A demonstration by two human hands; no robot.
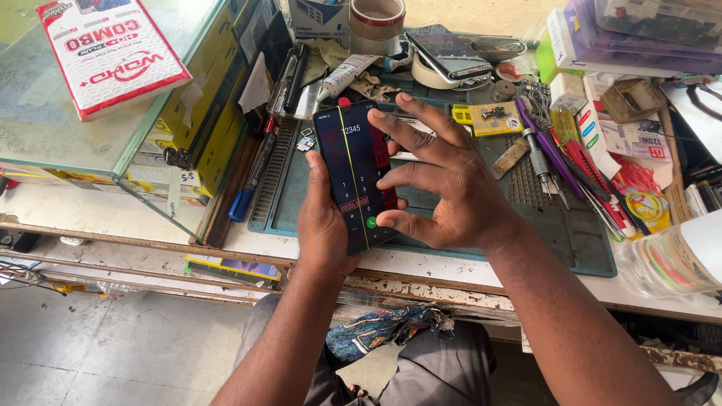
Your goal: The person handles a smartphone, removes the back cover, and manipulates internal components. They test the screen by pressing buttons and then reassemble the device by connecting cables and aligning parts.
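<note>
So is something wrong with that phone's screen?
Yes. The smartphone held in the left hand has a thin bright line running from top to bottom of its lit screen, which looks like display damage. The right hand hovers over its right edge.

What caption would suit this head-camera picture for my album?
Left hand holds a lit smartphone above a green work mat while the right hand taps its dial pad.
</note>
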